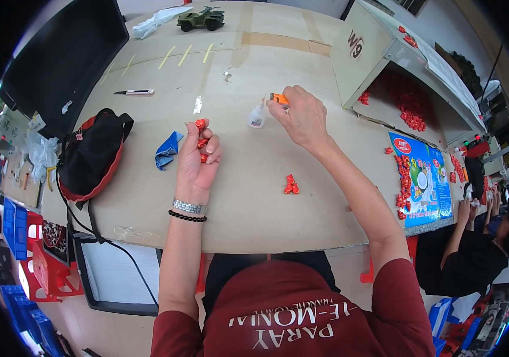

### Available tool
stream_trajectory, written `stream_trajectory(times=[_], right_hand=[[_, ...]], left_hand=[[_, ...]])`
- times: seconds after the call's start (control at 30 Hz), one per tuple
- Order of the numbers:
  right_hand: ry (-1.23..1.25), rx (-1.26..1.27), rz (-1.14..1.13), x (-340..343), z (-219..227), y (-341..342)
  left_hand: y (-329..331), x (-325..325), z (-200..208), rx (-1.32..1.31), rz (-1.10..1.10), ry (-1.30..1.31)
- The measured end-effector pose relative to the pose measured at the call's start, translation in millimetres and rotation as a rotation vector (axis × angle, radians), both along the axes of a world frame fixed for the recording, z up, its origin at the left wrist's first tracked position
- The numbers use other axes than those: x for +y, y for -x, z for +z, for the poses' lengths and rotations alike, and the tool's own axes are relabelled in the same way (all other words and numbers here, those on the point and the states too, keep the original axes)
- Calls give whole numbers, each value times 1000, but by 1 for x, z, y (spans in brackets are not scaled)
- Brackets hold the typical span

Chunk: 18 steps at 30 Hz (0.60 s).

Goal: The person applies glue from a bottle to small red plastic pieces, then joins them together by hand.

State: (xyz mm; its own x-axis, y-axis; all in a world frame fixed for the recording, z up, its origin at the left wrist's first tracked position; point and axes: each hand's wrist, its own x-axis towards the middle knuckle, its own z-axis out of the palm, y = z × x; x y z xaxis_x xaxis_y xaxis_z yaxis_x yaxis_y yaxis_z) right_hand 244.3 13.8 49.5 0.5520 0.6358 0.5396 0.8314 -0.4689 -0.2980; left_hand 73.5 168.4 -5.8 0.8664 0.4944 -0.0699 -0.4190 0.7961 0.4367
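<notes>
My left hand (198,157) is palm up with its fingers curled round several small glossy red plastic pieces (201,125), which show between the thumb and fingers. To the right and farther out, my right hand (303,116) grips a small orange-labelled bottle (279,99), mostly hidden by the fingers. Just left of it stands a small white squeeze bottle (256,117) with a narrow tip; whether the two touch I cannot tell. Nearer me on the table lies a small red plastic figure (291,185), apart from both hands.
A crumpled blue wrapper (168,150) and a black-and-red bag (95,154) lie left. Farther out are a utility knife (135,92) and a green toy vehicle (201,19). Right, a box (364,50) holds red pieces beside a blue printed sheet (430,190). A co-worker (469,256) sits right.
</notes>
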Motion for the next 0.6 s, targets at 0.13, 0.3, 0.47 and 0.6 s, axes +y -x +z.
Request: stream_trajectory(times=[0.13,0.3,0.47,0.6], right_hand=[[7,16,-4,0,1,1],[1,18,-1,0,1,1],[-22,18,-2,0,0,2],[-25,19,0,1,-3,1]], left_hand=[[0,-1,-1,-6,-4,-9],[0,0,-2,-11,-3,-7],[-1,1,-2,28,-4,-52],[-1,2,-3,25,-6,-53]])
